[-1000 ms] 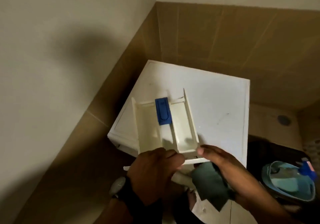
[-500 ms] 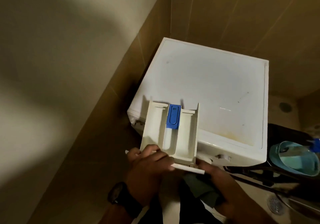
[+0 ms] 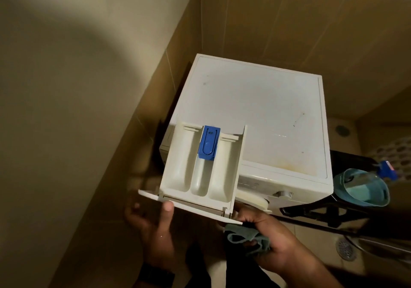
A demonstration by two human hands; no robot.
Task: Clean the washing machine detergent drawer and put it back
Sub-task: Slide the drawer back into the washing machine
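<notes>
Cream three-compartment detergent drawer (image 3: 201, 169), blue insert (image 3: 209, 142), at washing machine (image 3: 255, 114) front.

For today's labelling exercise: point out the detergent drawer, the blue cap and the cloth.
detergent drawer (image 3: 178, 165): head view, floor of its left compartment.
blue cap (image 3: 209, 143): head view, middle of its top face.
cloth (image 3: 246, 237): head view, folded part held in the right hand.

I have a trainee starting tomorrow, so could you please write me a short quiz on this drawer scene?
1. True or false: the detergent drawer is fully seated in the washing machine.
2. What colour is the insert in the drawer's middle compartment?
3. Which hand also holds the cloth? A) left hand B) right hand

Key: 1. False, both hands hold it in front of the machine. 2. Blue. 3. B.
</notes>
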